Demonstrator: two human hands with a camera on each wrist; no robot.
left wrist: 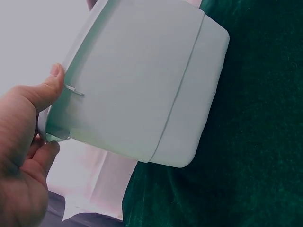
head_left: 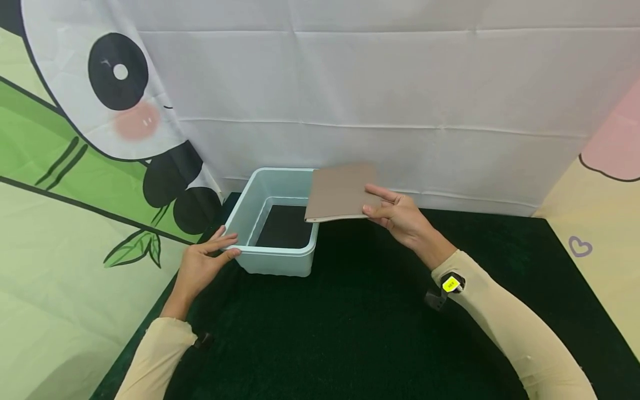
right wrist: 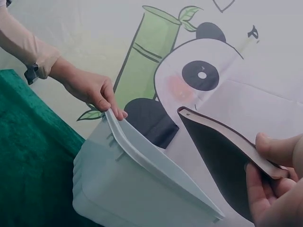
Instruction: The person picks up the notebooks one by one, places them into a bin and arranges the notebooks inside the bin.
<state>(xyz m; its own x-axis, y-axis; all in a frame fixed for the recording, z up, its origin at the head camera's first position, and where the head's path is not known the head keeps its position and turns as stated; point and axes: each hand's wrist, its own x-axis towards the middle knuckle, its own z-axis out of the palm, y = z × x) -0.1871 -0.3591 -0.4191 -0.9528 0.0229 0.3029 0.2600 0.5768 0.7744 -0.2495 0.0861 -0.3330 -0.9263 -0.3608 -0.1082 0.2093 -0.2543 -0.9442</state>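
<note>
A pale blue plastic bin (head_left: pixel 272 251) stands at the back left of the dark green cloth. My left hand (head_left: pixel 207 266) grips its rim at the near left corner, thumb on the near outer wall in the left wrist view (left wrist: pixel 28 142). Flat on the bin's floor lies a dark rectangle (head_left: pixel 285 226). My right hand (head_left: pixel 397 216) pinches a taupe-covered notebook (head_left: pixel 340 191) by its right edge, thumb on one side and fingers on the other. The notebook is held up over the bin's right rim; its pale page edges show in the right wrist view (right wrist: pixel 227 132).
Green velvety cloth (head_left: pixel 350 328) covers the table. Behind it hangs a white backdrop (head_left: pixel 375 83), close to the bin's far side. A printed panda and bamboo (head_left: pixel 100 128) fill the left side, and a cream panel (head_left: pixel 600 222) borders the right.
</note>
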